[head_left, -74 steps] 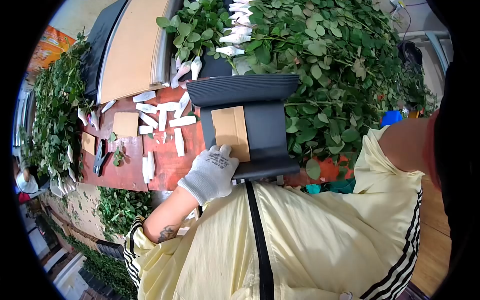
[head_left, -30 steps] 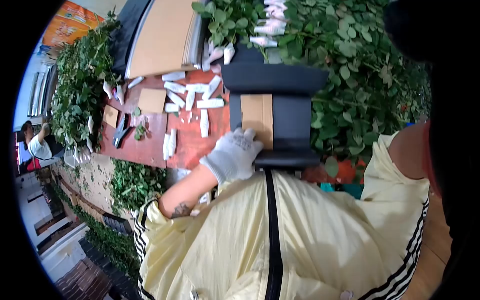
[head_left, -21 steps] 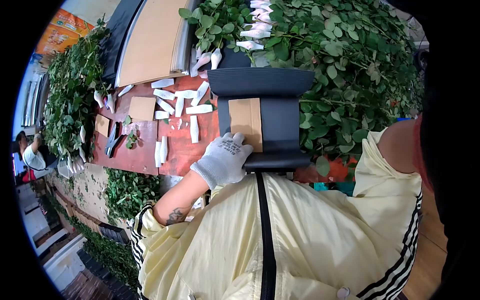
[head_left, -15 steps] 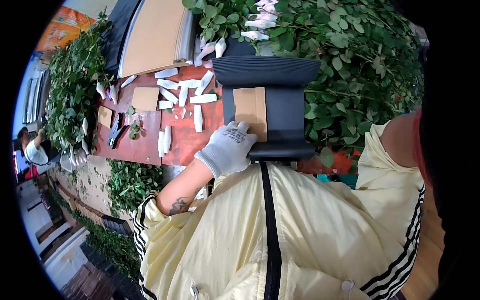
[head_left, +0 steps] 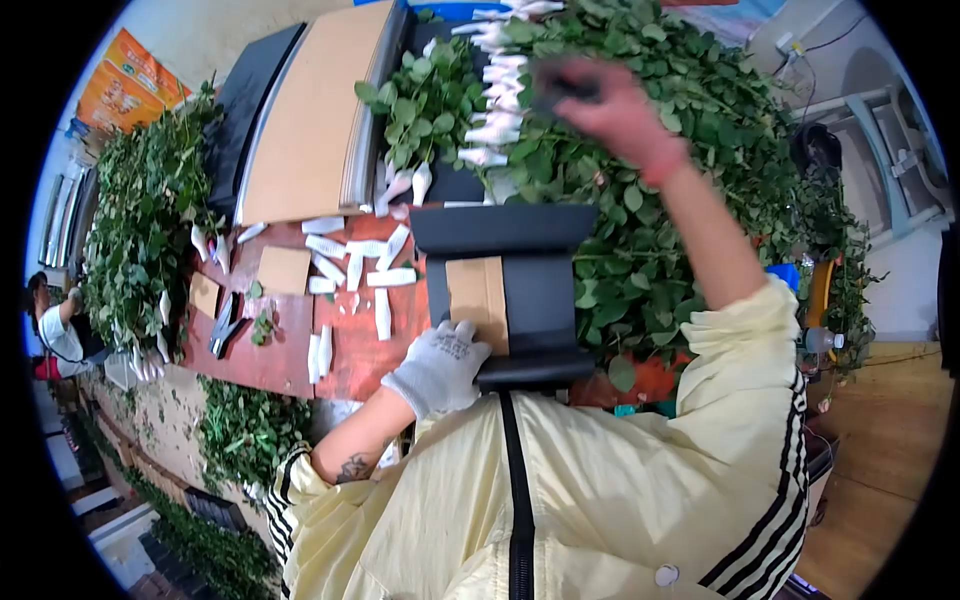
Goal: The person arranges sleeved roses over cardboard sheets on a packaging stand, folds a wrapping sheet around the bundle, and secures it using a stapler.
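My left hand (head_left: 440, 368), in a white knit glove, lies across the lower left edge of a brown cardboard piece (head_left: 478, 295), its fingers apart and pressing down. Beneath the cardboard is a black sheet (head_left: 541, 300) with a ribbed, curled far end and a rolled near edge. My right hand (head_left: 600, 105), in a reddish glove with dark fingers, is raised above the leafy stems beside a row of flower heads in white sleeves (head_left: 497, 125). Motion blurs its fingers, and whether they hold anything cannot be made out.
Loose white mesh sleeves (head_left: 383, 312) are scattered over the red table (head_left: 360, 370). A black stapler (head_left: 224, 328) lies near small cardboard squares (head_left: 284, 270). Tall cardboard sheets (head_left: 310, 115) stand at the back. Leafy stems (head_left: 640, 240) pile up at right; another person (head_left: 62, 325) is far left.
My right hand has come into view, raised over the stems at the right. The view has shifted, so the table appears lower. My left hand stays on the cardboard.
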`<state>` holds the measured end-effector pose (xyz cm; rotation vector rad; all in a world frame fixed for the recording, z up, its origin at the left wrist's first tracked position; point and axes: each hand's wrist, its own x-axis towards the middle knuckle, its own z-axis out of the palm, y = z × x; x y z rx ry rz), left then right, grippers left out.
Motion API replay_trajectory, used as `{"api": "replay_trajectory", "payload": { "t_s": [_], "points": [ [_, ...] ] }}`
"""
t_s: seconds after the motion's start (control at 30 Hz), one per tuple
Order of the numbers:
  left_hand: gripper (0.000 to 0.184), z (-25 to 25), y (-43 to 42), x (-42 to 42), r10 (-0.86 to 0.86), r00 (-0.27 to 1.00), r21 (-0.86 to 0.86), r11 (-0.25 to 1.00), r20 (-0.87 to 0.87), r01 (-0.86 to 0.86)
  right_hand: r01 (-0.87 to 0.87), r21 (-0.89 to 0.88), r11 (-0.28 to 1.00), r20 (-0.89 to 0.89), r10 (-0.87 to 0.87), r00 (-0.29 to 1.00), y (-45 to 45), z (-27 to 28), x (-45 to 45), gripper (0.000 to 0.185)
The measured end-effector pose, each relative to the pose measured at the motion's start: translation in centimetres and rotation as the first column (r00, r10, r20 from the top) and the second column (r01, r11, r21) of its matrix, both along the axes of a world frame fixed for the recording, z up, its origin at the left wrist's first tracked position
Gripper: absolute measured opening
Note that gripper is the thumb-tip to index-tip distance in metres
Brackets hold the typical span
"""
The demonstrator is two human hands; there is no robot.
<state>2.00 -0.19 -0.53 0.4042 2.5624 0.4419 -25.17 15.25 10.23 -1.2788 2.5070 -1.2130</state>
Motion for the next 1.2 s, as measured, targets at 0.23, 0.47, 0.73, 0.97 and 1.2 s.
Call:
{"api": "replay_trajectory", "payload": {
  "t_s": [0.23, 0.47, 0.73, 0.97, 1.2],
  "points": [
    [0.047, 0.5, 0.1, -0.4, -0.001, 0.999, -0.034, 0.999, 0.051, 0.003, 0.399, 0.776, 0.488, -0.584, 0.319, 0.746, -1.3, -17.1, -5.4, 0.063],
    [0.043, 0.1, -0.1, 0.0, 0.005, 1.0, 0.008, 1.0, 0.006, -0.005, 0.435, 0.741, 0.511, -0.595, 0.201, 0.778, -1.8, -17.0, -9.0, 0.045],
    [0.048, 0.4, -0.1, -0.2, -0.009, 0.998, 0.006, 1.0, 0.055, 0.008, 0.46, 0.428, 0.778, -0.609, -0.128, 0.783, 3.2, -7.5, -11.0, 0.05],
    [0.051, 0.5, -0.2, -0.5, -0.024, 0.997, -0.017, 1.0, 0.067, 0.025, 0.438, 0.499, 0.748, -0.563, -0.104, 0.82, 2.8, -7.4, -10.3, 0.058],
    [0.053, -0.1, -0.2, -0.1, -0.005, 0.999, 0.004, 1.0, 0.054, 0.005, 0.48, 0.624, 0.616, -0.578, -0.049, 0.815, -0.2, -17.0, -10.2, 0.063]
  ]
}}
